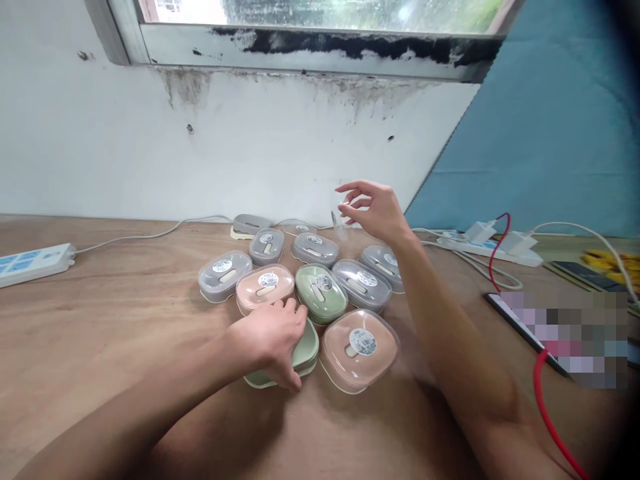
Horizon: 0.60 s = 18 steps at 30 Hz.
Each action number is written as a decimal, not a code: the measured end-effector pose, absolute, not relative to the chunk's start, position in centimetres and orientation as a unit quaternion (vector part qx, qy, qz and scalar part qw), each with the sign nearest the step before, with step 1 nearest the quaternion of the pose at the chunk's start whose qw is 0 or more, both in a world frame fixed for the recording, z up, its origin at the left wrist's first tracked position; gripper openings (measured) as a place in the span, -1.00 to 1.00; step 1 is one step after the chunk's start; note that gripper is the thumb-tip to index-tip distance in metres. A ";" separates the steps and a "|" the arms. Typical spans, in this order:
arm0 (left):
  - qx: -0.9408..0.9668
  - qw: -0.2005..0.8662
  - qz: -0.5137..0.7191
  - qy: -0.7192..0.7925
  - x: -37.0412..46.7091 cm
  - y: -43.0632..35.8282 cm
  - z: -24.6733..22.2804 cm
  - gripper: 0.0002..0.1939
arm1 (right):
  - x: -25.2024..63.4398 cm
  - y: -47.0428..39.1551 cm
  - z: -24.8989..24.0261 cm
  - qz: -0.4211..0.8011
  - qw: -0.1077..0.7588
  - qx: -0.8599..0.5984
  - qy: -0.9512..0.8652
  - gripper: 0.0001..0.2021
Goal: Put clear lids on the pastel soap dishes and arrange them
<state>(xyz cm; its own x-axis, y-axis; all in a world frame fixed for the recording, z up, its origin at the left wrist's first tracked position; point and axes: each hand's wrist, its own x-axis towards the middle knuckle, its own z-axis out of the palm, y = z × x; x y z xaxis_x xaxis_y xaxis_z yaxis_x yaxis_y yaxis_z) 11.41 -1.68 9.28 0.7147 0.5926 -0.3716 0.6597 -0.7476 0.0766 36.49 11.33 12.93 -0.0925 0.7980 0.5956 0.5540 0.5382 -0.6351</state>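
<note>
My left hand (273, 337) lies over a green rounded plastic box (306, 350) on the table, fingers across its top and thumb at the near side. The hand covers much of it, and no clear cover shows on it. Raised near the wall, my right hand (373, 210) pinches a see-through plastic piece (341, 223), whose outline is faint. Around the green box stand similar boxes with clear lids and round stickers: a pink one (377, 340) to the right, another pink one (250, 287) behind, a second green one (330, 303), and several grey ones (315, 250).
At the back, a grey box (253, 223) sits without a visible clear lid. A white power strip (37, 263) lies left; another (525, 255) with plugs lies right. A tablet-like device (530, 333), a red cable (547, 407) and a phone (575, 273) are on the right.
</note>
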 end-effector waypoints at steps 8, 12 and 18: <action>0.902 0.109 -0.180 0.378 12.1 -2.2 9.3 -0.09 | 33.5 7.7 14.8 0.192 0.422 -0.412 -0.784 -0.57; 0.910 0.102 -0.179 0.360 11.8 -2.4 9.2 -0.15 | 32.7 5.6 15.3 0.283 0.340 -0.389 -0.808 -0.36; 0.933 0.078 -0.150 0.318 11.4 -2.1 9.2 -0.14 | 32.9 3.7 16.3 0.417 0.091 -0.396 -0.813 -0.33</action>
<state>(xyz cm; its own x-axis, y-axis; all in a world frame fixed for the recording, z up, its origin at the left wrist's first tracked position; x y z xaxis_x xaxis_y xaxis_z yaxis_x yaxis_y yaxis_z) 11.44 -2.13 9.24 0.7529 0.5697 -0.3295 0.6163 -0.7860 0.0492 32.88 3.68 16.30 -0.6704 0.7195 -0.1816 0.5676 0.3396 -0.7500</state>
